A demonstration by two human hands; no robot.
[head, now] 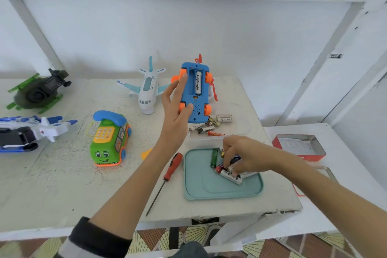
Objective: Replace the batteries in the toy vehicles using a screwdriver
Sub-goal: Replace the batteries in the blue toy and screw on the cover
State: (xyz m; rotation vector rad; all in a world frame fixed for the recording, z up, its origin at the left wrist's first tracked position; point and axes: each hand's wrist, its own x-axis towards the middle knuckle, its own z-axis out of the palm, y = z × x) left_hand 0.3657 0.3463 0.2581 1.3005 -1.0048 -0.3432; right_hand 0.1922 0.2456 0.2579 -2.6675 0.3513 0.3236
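Observation:
My left hand point(175, 109) holds a blue toy vehicle point(194, 92) with orange wheels upside down above the table. Its battery bay is open, with one white battery point(198, 85) in the right slot and the left slot bare. My right hand point(240, 154) reaches into a teal tray point(222, 189) and pinches a battery among several loose batteries point(230, 176). A red-handled screwdriver point(165, 178) lies on the table left of the tray. An orange piece point(146, 153) peeks out from behind my left forearm.
More loose batteries point(211, 126) lie behind the tray. A white toy plane point(146, 90), a green toy phone car point(110, 139), a dark green helicopter point(38, 92) and a blue-white toy point(31, 132) sit to the left. A red metal tin point(299, 146) stands on the right.

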